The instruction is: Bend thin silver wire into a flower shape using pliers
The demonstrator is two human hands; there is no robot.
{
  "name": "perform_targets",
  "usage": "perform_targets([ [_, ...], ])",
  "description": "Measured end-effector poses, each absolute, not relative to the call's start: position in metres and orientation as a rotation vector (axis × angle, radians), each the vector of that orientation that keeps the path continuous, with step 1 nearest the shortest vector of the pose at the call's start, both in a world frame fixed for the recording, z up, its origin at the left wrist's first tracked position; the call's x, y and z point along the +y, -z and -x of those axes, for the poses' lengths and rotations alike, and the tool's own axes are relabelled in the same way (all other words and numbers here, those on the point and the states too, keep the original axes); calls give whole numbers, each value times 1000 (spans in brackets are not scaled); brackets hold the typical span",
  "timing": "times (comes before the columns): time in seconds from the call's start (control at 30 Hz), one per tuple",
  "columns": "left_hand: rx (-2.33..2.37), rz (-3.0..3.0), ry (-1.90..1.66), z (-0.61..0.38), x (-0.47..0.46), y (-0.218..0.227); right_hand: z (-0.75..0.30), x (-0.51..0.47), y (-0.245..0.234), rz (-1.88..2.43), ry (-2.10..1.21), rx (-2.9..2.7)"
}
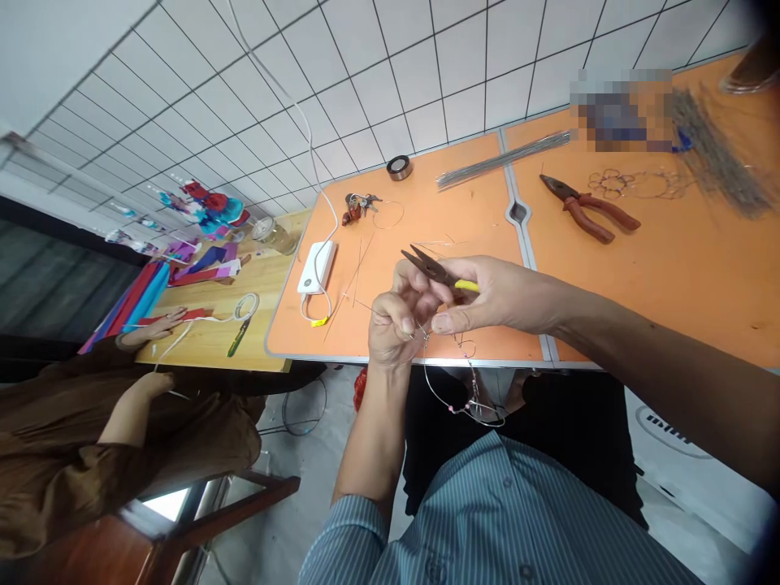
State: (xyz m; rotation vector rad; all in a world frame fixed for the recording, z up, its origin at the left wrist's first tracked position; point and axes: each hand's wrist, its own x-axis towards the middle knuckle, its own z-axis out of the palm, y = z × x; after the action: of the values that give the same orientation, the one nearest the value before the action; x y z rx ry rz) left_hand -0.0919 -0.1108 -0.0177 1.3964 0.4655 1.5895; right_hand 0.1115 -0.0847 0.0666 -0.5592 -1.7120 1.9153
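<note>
My left hand (396, 321) is closed, its thumb and fingers pinching a thin wire near the orange table's front edge. From that pinch hangs a bent wire piece (435, 394) with small pink beads, dangling in front of my lap. My right hand (472, 296) wraps around long-nose pliers (430, 264) with yellow handles, the dark jaws pointing up and left over the left fingers. The right thumb and fingertips also come close to the wire; whether they touch it I cannot tell.
Loose wires, a white power bank (317, 268), keys (361, 207) and a tape roll (399, 167) lie on the orange table (475, 227). Red-handled pliers (588, 207) and wire bundles (505, 158) are at the right. A co-worker's hand (163, 323) rests on ribbon at the left wooden table.
</note>
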Motion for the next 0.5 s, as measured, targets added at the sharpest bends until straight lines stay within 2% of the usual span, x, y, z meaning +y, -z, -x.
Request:
perform_targets([
  [0.23, 516, -1345, -1588, 85, -110, 15, -110, -88, -52, 544, -2083, -1577],
  [0.5, 562, -1316, -1601, 84, -107, 23, -112, -94, -55, 593, -2135, -1496],
])
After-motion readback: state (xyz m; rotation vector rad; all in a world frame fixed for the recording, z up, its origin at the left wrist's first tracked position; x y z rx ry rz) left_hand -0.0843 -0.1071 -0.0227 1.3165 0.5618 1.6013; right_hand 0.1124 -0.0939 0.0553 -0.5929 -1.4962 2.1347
